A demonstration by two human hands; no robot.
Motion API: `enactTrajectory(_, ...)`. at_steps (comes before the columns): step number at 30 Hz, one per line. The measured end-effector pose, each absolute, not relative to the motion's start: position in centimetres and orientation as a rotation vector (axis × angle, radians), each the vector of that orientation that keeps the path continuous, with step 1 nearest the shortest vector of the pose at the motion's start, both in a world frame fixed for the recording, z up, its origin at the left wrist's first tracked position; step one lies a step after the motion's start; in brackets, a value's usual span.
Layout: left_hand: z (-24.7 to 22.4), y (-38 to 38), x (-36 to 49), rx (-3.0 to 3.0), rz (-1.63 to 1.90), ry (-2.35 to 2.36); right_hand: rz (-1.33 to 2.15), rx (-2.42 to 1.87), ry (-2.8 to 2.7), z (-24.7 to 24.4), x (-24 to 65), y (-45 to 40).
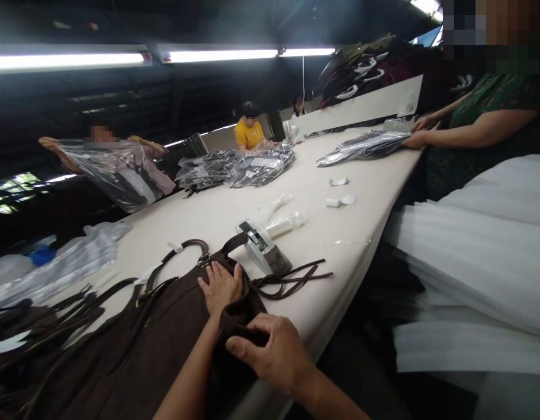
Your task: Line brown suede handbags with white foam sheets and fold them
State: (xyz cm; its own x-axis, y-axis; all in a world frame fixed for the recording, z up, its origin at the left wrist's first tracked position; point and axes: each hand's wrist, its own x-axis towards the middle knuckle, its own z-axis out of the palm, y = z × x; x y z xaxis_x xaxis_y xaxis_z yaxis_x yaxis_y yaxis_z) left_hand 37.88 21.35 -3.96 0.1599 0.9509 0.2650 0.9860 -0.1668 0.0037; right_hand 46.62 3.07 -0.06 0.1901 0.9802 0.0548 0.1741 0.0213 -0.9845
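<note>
A dark brown fabric bag lies across the near end of the table. My left hand rests on it, palm down with fingers spread, close to a buckle and the curved handle. At the right edge of the bag, my right hand has its thumb and fingers closed around a fold of the fabric. Thin dark cords trail from the bag onto the tabletop. Just beyond my left hand stands a grey tape dispenser, with a dark strap of the bag touching it.
More brown bags lie at left. Clear plastic sleeves cover the left table edge. Co-workers handle plastic-wrapped bags, one near me at right. White foam sheets are stacked beside the table. Paper scraps lie mid-table.
</note>
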Motion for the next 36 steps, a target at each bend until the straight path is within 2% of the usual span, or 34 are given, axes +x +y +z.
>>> enactTrajectory(3, -3.8, 21.5, 37.8, -2.253, -0.280, -1.913, 0.616, -1.590, -1.284, 0.0, 45.0, 3.1)
enactTrajectory(7, -3.6, 21.9, 37.7, -2.260, -0.235, -1.925, 0.504, -1.657, -1.256, -1.9, 43.8, 2.3)
enactTrajectory(12, -3.4, 22.3, 38.1, -2.222, -0.273, -1.943, 0.671, -1.638, -1.139, -3.5, 44.7, 0.7)
enactTrajectory(15, -3.5, 22.2, 38.2, -2.198, -0.305, -1.938, 0.923, -1.581, -1.119, -1.5, 46.6, 1.0)
enactTrajectory(18, -3.6, 22.1, 38.2, -2.179, -0.321, -1.932, 0.972, -1.557, -1.147, 1.7, 47.9, 2.0)
enactTrajectory(21, -3.6, 22.1, 38.0, -2.183, -0.322, -1.914, 0.829, -1.653, -1.380, 3.8, 47.6, 2.9)
enactTrajectory(24, -3.7, 22.1, 37.8, -2.190, -0.315, -1.901, 0.652, -1.632, -1.671, 3.9, 47.1, 3.5)
enactTrajectory(31, -4.1, 22.2, 37.7, -2.208, -0.306, -1.874, 0.111, -1.086, -2.435, 4.5, 49.6, 6.0)
enactTrajectory(36, -3.7, 21.8, 37.4, -2.290, -0.253, -1.822, -0.271, -0.931, -2.710, 3.3, 50.0, 6.6)
